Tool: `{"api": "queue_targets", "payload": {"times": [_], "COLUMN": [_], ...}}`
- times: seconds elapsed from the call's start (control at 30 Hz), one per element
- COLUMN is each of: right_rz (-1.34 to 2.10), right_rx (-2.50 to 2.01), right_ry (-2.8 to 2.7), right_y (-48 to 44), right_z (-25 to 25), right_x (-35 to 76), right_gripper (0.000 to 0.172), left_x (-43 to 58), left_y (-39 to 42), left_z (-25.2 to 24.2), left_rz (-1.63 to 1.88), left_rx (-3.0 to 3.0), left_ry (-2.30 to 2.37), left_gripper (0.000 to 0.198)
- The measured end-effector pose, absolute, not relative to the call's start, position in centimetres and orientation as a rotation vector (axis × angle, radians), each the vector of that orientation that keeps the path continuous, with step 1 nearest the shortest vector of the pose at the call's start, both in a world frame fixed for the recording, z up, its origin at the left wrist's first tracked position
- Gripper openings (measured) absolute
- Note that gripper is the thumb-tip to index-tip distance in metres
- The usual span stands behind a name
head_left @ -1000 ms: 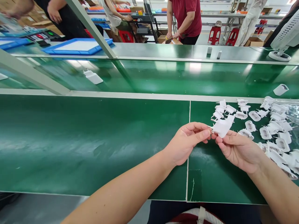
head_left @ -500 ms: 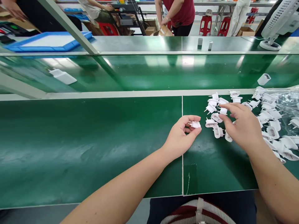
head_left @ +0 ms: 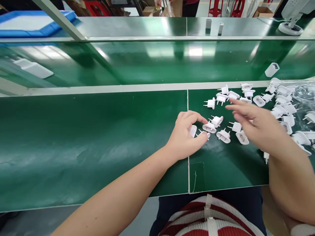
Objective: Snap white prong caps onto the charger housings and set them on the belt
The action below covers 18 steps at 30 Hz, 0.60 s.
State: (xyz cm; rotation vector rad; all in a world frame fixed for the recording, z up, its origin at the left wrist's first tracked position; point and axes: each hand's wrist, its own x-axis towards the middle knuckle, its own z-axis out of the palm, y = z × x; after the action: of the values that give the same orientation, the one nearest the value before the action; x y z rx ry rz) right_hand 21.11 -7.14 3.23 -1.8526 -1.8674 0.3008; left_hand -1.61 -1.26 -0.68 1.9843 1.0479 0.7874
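Note:
My left hand [head_left: 185,137] rests low over the green table, thumb and index finger apart. A white plug adapter [head_left: 193,131] shows partly inside its curve, and another two-pin plug [head_left: 203,134] lies by the thumb. Whether the hidden fingers touch the first one I cannot tell. Just beyond the fingertips are a white plug [head_left: 209,127] and a second one [head_left: 217,121] against it. My right hand [head_left: 258,123] hovers over the scattered plugs, fingers stretched out and holding nothing visible. Between the hands lie a tilted plug [head_left: 223,135] and an upturned one [head_left: 242,137].
More white plugs pile up at right beside a clear plastic bag [head_left: 304,96]. A white charger block [head_left: 272,69] sits behind the pale ledge [head_left: 137,88]. Farther back are a blue tray [head_left: 46,31], a white fan [head_left: 290,29] and two small blocks. A slanted metal post crosses the left.
My left hand has opened from its pinch on a plug. Several plugs have shifted left towards it and spread out. My right hand's fingers have straightened. The view has tilted down.

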Motion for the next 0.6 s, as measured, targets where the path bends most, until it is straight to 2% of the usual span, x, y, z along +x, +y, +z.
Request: {"api": "queue_targets", "payload": {"times": [0.17, 0.4, 0.6], "right_rz": [-0.140, -0.170, 0.109], "right_rx": [-1.989, -2.166, -1.960], "right_ry": [-1.635, -1.543, -1.717], "right_y": [-13.8, -19.6, -17.3], "right_z": [3.3, -3.3, -1.7], "right_x": [25.5, 26.5, 23.8], "right_gripper": [0.035, 0.046, 0.043], "left_x": [-1.6, -1.8, -1.9], "left_y": [-1.7, -1.4, -1.6], "left_z": [-1.4, -2.3, -2.1], "left_rz": [0.696, 0.634, 0.671], "left_rx": [2.179, 2.286, 2.313], "left_ry": [0.814, 0.800, 0.776], "left_gripper": [0.050, 0.033, 0.029]}}
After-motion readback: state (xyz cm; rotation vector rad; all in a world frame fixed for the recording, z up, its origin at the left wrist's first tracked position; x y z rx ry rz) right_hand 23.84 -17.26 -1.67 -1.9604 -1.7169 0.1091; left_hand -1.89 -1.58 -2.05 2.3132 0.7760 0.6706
